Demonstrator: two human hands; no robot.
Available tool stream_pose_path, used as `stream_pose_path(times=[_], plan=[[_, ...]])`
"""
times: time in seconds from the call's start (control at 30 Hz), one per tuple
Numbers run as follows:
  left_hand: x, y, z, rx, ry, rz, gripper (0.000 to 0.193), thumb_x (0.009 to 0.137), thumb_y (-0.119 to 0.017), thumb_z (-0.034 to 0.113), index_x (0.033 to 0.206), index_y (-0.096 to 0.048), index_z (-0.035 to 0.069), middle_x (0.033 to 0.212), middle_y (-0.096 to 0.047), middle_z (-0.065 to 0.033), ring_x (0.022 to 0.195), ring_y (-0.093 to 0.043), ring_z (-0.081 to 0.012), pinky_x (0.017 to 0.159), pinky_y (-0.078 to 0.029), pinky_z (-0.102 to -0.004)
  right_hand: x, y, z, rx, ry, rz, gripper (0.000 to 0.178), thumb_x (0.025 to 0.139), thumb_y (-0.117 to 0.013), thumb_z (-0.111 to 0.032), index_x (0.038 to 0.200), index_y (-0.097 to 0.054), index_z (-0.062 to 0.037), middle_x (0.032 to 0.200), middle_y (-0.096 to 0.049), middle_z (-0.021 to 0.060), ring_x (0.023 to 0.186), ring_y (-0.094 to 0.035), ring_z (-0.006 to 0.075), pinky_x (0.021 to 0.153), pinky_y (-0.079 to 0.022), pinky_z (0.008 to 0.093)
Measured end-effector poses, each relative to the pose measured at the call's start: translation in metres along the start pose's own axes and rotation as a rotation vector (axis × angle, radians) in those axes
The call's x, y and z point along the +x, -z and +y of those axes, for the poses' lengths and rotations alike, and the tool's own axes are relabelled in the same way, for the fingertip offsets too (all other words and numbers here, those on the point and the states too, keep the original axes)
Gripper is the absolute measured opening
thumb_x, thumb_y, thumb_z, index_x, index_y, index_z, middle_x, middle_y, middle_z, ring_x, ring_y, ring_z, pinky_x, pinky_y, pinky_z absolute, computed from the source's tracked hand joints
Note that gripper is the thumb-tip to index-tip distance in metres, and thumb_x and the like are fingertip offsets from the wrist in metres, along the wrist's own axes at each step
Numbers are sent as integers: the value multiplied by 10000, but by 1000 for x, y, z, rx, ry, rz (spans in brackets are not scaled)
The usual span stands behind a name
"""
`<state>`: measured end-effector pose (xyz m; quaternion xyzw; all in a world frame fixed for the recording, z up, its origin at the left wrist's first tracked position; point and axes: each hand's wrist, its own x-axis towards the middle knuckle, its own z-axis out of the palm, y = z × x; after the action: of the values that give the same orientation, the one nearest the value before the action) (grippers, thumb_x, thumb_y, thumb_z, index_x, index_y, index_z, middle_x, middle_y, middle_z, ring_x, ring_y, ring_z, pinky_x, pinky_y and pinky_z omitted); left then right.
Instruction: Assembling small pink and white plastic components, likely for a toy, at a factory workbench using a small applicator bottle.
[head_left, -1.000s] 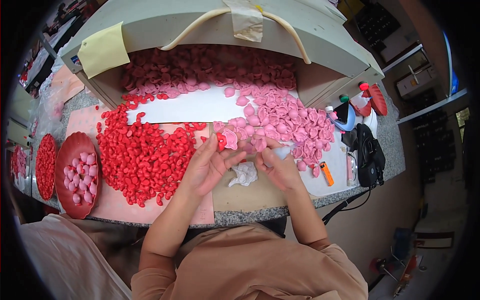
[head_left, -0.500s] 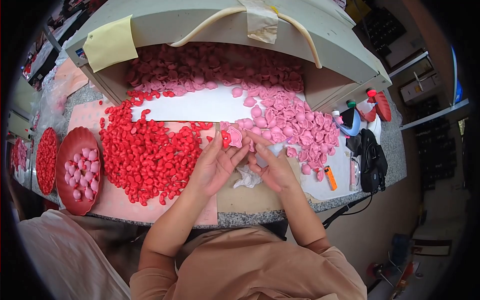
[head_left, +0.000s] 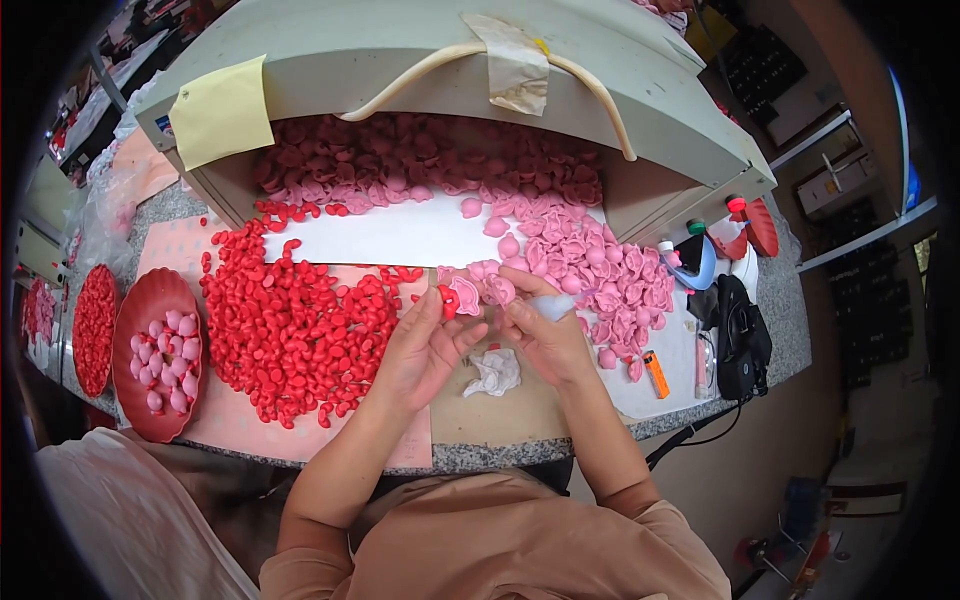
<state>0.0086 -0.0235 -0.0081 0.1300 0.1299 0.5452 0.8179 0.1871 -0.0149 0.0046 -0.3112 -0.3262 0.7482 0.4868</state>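
Note:
My left hand [head_left: 418, 352] is closed in a pinch on a small red plastic piece [head_left: 448, 303] with a pink hollow shell piece [head_left: 464, 295] against it. Just to the right, my right hand [head_left: 548, 345] pinches another pink shell piece [head_left: 497, 290] between thumb and forefinger. A translucent squeeze bottle [head_left: 553, 306] with a thin tip also lies in the right hand, its tip pointing right toward the pink pile. Below the two hands lies a crumpled white tissue [head_left: 492, 372].
Loose red pieces [head_left: 300, 345] are heaped at the left, pink shells [head_left: 610, 270] at the right and under a grey hood [head_left: 420, 75]. A red scalloped tray [head_left: 160, 425] holds pink-and-red parts. An orange lighter [head_left: 656, 375] and a black pouch [head_left: 740, 335] lie at right.
My hands have drawn slightly apart. The pink shell in my right fingers now shows plainly, and the squeeze bottle is more visible, with its tip to the right. The whole view has shifted slightly.

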Motion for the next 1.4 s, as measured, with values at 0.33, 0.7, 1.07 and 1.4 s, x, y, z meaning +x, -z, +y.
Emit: stream_pose_path(times=[0.33,0.7,1.07,1.4], plan=[[3,-2,-2,95,10,38,392,935,-516,271,1248,-493,36,1150,-577,-65,1036,-570,-182,866,-508,-328,-4,-27,-10,-905,527,50,373,772,-678,6,1136,-603,-10,1098,-591,95,831,-557,125,750,-465,243],[5,1,-7,148,4,97,419,925,-536,259,1266,-482,22,1074,-591,-67,916,-600,-154,848,-510,-316,0,-30,-8,-1076,623,28,387,764,-670,19,1143,-611,-35,1102,-611,117,851,-577,158,759,-466,261],[0,-5,-7,296,-61,84,372,940,-516,217,1260,-497,29,1097,-573,-64,965,-580,-146,860,-506,-322,-3,-23,-1,-969,614,30,359,756,-679,25,1107,-624,-26,1069,-540,81,901,-564,157,756,-469,251],[-3,-6,1,816,-374,-43,377,826,-621,-29,1195,-557,10,1164,-493,-62,1022,-535,-132,861,-464,-248,-6,-23,-1,-823,393,64,426,711,-714,13,1121,-600,-11,1102,-523,71,960,-537,158,811,-448,259]])
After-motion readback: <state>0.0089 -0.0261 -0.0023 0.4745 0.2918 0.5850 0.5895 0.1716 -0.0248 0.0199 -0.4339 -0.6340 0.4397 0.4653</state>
